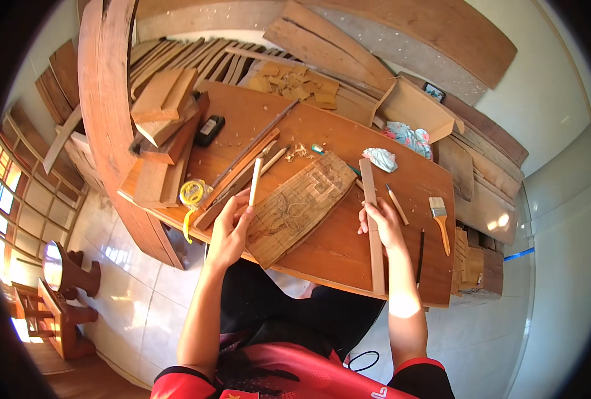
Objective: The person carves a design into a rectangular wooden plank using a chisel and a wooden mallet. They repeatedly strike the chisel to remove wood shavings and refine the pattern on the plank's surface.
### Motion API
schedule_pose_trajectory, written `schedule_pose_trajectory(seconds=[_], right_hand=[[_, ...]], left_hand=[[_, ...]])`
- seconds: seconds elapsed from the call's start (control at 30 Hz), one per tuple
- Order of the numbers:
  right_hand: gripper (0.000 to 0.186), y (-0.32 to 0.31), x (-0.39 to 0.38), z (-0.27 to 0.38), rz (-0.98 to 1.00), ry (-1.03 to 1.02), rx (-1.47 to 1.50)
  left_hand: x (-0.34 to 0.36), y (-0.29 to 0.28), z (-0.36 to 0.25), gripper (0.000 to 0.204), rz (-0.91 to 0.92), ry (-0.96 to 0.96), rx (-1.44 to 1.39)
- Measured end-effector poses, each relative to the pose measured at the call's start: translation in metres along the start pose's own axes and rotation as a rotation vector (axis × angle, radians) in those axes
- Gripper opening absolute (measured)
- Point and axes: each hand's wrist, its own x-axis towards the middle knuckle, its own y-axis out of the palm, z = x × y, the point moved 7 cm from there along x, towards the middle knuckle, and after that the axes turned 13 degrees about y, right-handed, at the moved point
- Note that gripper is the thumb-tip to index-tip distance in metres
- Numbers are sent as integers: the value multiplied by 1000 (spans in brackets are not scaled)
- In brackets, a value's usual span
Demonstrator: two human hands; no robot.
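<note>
My left hand [230, 229] is closed around a pale, slim wooden rod [255, 181] that points up; whether it is a tool's handle I cannot make out. In my right hand [383, 223] is a long, flat brown wooden strip [373, 256], gripped near its middle. Between my hands a thick, weathered board [289, 223] lies aslant on the table [408, 179]. It bears a cut, raised shape near its far end and faint drawn lines nearer me. To the right of the strip lies a carving tool with a pale wooden handle [398, 205].
A flat paintbrush [439, 223] and a dark pencil-like stick [420, 256] lie to the right. At left are a yellow tape measure [192, 193], a black device [209, 130] and stacked wood blocks [166, 100]. A crumpled white cloth [380, 159] and wood shavings [300, 151] lie farther back.
</note>
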Motion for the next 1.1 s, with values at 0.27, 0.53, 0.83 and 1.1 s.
schedule_pose_trajectory(seconds=[0.27,0.53,0.83,1.1], right_hand=[[31,-14,-5,-7,-176,-191,-8],[32,-24,-8,-11,-197,-214,128],[33,-26,-6,-13,-243,-195,91],[33,-29,-3,-16,-214,-201,96]], left_hand=[[-20,0,-1,27,56,-52,3],[-5,3,0,19,-32,-60,-66],[17,14,-1,25,35,-76,-74],[14,10,-20,23,41,209,312]])
